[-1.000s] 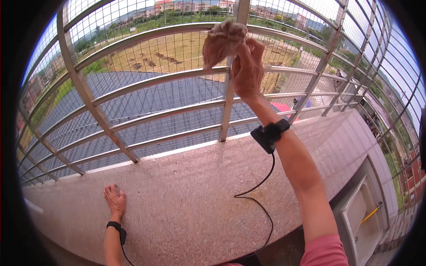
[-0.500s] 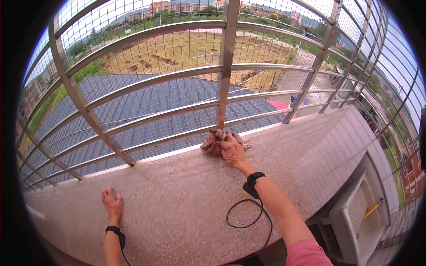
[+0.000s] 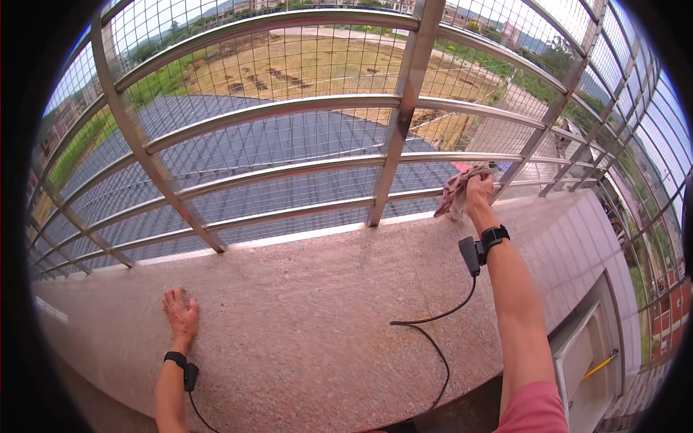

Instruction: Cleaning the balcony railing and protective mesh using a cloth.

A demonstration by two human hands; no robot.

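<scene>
Soft, light and floppy, the pinkish cloth [image 3: 456,192] bunches easily in the clenched right hand [image 3: 478,193], while the left hand [image 3: 180,316] lies flat and empty on the speckled stone ledge [image 3: 325,310].

Left hand [image 3: 180,312] flat, palm down, fingers lightly spread, forearm rising from the lower edge, black band at the wrist — right arm stretched far forward, right hand [image 3: 478,192] fisted closed, strapped wrist device trailing a cable

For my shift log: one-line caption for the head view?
Right hand presses a crumpled cloth against a steel railing bar; left hand rests flat on the granite ledge.
</scene>
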